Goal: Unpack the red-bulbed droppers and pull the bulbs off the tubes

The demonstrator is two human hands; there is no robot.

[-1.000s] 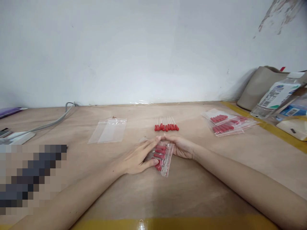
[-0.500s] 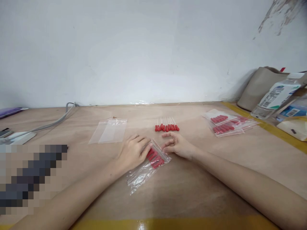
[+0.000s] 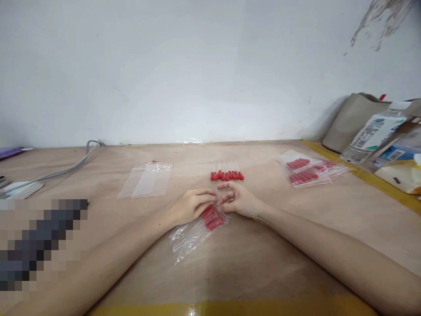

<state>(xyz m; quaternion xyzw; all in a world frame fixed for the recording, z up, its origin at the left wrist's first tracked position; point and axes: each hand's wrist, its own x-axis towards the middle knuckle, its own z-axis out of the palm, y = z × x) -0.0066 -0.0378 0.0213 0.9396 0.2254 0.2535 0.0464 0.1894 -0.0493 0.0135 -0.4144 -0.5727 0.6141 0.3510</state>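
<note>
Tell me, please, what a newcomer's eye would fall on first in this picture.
Most likely the row of red-tipped sticks mid-picture, just beyond the right hand. Next, perhaps, the clear bag of red pieces at the left hand, then the pile of filled bags on the right.

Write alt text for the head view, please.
Left hand and right hand at a clear plastic bag of red cylinders on a brown table. Beyond: thin red-tipped sticks; flat clear bags, left; red-filled clear bags, right.
</note>
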